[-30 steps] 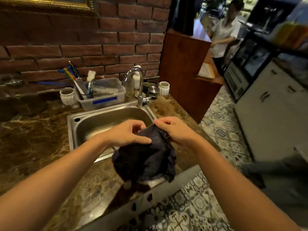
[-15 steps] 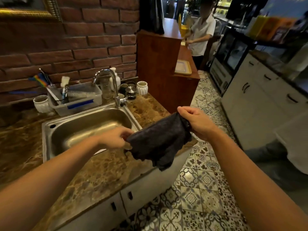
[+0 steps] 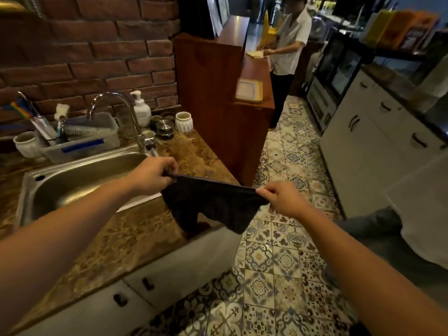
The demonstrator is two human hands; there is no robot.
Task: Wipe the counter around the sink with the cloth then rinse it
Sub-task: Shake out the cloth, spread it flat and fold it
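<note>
A dark cloth [image 3: 213, 202] hangs stretched between both hands above the front right corner of the brown marble counter [image 3: 135, 234]. My left hand [image 3: 151, 174] pinches its left top corner, just right of the steel sink [image 3: 80, 180]. My right hand [image 3: 282, 200] pinches the right top corner, out over the tiled floor. The cloth's lower edge droops near the counter edge. The chrome tap [image 3: 121, 112] stands behind the sink, with no water seen running.
A plastic tub with brushes [image 3: 82, 139], a white cup [image 3: 26, 144], a soap pump [image 3: 141, 109], small metal pots and a white ribbed cup [image 3: 183, 121] line the brick wall. A wooden partition [image 3: 211, 93] stands to the right. A person [image 3: 288, 52] works beyond it. White cabinets [image 3: 378, 146] flank the tiled aisle.
The bunched cloth has been pulled out flat between my hands. My right hand moved right and away from the left. My view swung right, toward the aisle.
</note>
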